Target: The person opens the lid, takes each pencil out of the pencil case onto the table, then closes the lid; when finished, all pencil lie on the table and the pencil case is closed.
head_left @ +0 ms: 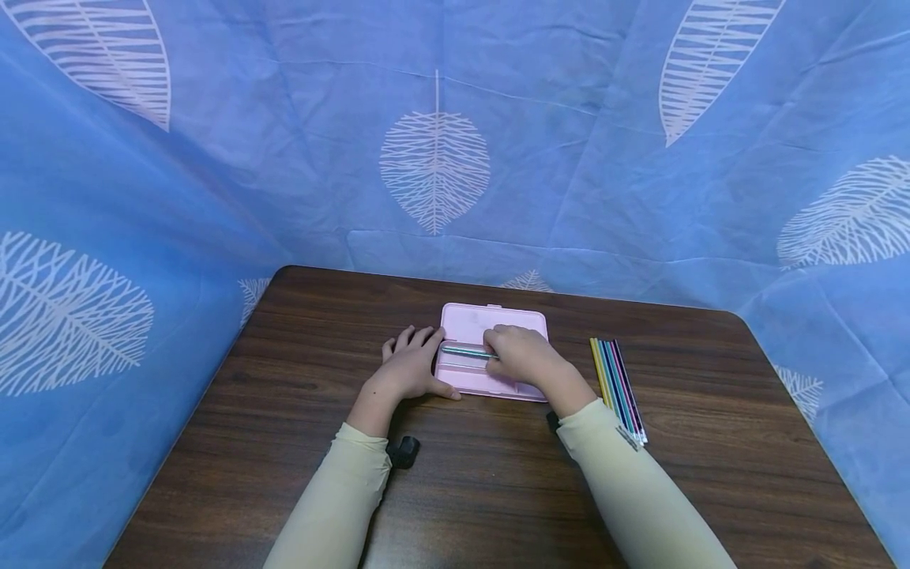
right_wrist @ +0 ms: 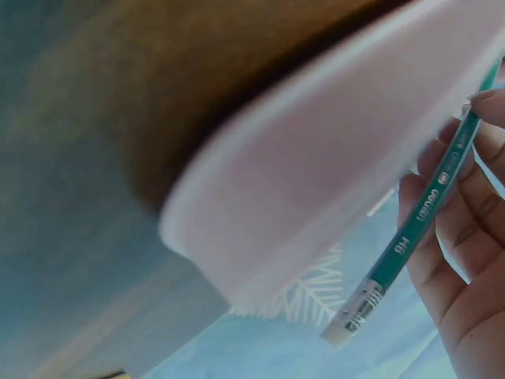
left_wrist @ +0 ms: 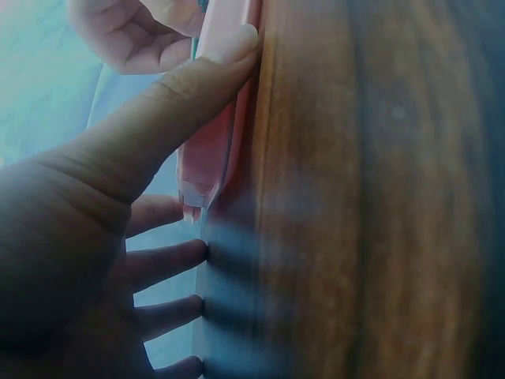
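Observation:
An open pink pencil case point(head_left: 479, 384) lies on the table, its lid point(head_left: 469, 319) folded back towards the wall. My right hand point(head_left: 524, 356) is over the case and pinches a green pencil point(right_wrist: 427, 204) with a white eraser end and "HB" print. In the head view that pencil lies roughly lengthwise along the case's back compartment; whether it touches the bottom I cannot tell. At the case's left end, my left hand point(head_left: 408, 371) has its fingers spread on the table. Its thumb point(left_wrist: 189, 87) rests against the case's front edge in the left wrist view.
Right of the case, a row of several pencils point(head_left: 617, 379), yellow, teal, dark and pink among them, lies on the dark wooden table point(head_left: 490, 474), partly under my right forearm. A blue cloth point(head_left: 554, 197) with white leaf prints hangs behind and around the table.

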{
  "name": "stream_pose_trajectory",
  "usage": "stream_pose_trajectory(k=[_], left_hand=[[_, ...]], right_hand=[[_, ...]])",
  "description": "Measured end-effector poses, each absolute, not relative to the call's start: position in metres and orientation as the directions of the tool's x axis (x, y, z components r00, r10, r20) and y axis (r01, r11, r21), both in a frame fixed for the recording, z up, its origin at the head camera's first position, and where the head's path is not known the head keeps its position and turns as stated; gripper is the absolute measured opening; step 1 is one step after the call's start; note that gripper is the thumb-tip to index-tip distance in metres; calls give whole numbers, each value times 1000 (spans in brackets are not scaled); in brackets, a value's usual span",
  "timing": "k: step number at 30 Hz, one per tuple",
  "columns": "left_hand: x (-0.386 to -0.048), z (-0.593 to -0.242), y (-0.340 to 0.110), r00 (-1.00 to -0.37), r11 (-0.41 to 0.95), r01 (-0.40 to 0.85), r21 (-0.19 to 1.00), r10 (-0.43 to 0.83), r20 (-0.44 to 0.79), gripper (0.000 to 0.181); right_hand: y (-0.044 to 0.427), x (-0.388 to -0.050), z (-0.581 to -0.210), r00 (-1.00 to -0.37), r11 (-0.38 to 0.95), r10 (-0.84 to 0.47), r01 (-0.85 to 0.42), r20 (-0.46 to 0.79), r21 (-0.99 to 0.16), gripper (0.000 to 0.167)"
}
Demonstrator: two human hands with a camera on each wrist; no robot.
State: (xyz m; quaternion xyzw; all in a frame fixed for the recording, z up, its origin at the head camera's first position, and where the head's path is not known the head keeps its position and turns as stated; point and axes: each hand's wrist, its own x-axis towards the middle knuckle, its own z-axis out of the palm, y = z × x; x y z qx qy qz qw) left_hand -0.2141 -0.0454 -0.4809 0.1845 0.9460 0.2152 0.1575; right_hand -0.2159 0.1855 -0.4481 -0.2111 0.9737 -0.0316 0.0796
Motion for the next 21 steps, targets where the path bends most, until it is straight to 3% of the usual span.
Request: stream_pose_trajectory(k=[4, 10, 21], left_hand=[[-215, -482, -45, -883, 839, 278, 468, 415, -220, 122], [-215, -482, -45, -884, 840, 273, 469, 412, -222, 122], [-216, -486, -46, -880, 825, 278, 493, 425, -215, 121]], right_hand=[[186, -211, -441, -906, 915, -402, -392, -132, -92, 4], [191, -202, -431, -912, 921, -389, -386, -130, -44, 25], [213, -191, -428, -934, 939, -343, -344, -99, -9, 26]])
